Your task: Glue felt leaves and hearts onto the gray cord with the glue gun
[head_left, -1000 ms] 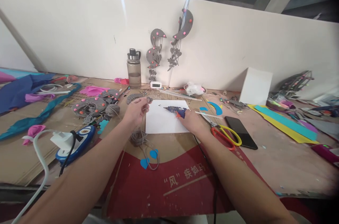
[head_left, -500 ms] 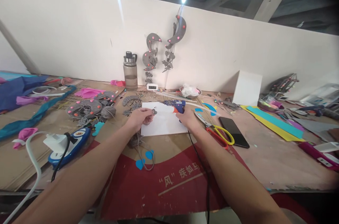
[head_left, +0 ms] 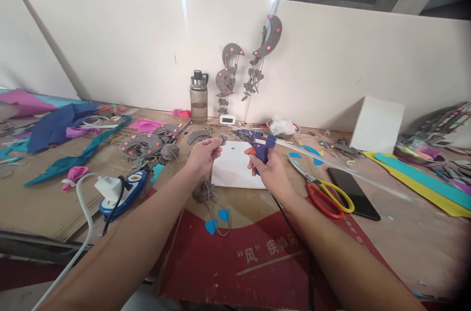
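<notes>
My left hand (head_left: 205, 155) pinches a small grey felt piece (head_left: 222, 139) between thumb and fingertips, above the left edge of a white sheet (head_left: 235, 173). My right hand (head_left: 270, 169) is wrapped round the handle of a blue glue gun (head_left: 262, 143) with an orange trigger; its nozzle points left toward the felt piece, apart from it. A clear glue stick (head_left: 312, 151) sticks out of its back. A small dark bit lies on the sheet. Grey yarn (head_left: 203, 190) is below my left hand, with two blue paper hearts (head_left: 211, 226) close by.
Scissors (head_left: 324, 195) and a black phone (head_left: 355, 193) lie right of my right hand. A water bottle (head_left: 199, 97) and a small digital clock (head_left: 227, 119) stand near the wall. A power strip (head_left: 127, 193) and decorated grey felt pieces (head_left: 142, 145) are at left.
My right hand has raised the glue gun off the sheet, bringing it closer and turning its side into view. My left hand has lifted the felt piece slightly. The view has shifted left.
</notes>
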The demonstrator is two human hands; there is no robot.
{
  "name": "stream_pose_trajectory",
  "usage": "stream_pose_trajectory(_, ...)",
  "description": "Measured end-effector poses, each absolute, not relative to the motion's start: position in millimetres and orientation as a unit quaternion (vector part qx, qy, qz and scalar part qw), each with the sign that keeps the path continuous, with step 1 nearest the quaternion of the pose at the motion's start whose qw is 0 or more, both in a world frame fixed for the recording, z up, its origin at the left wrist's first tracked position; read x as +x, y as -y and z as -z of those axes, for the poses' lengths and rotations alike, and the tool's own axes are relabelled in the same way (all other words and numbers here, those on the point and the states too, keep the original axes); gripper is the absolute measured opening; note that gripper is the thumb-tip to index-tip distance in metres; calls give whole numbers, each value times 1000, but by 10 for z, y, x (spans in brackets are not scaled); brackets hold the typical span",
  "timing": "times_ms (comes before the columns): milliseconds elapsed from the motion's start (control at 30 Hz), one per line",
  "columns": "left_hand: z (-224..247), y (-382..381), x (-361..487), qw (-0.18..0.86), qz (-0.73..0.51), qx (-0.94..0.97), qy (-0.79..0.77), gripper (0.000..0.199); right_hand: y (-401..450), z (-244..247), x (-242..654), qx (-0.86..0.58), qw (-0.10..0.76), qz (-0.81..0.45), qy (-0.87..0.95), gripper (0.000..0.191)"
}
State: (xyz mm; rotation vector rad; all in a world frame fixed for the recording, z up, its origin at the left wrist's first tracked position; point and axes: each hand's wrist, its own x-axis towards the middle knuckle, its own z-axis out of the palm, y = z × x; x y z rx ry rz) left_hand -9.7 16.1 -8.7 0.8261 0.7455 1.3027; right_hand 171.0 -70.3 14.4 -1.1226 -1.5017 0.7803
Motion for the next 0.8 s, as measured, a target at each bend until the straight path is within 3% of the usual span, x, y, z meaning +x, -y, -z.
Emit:
stream_pose_trajectory(400, 40, -110, -68, 652, -579, 370, -321, 18, 771, -110, 1682, -561, 411, -162, 700, 26)
stream_pose_trajectory(800, 4, -44, -27, 640, -576, 394, -323, 21, 795, -154, 1653, -581, 395, -106, 704, 30)
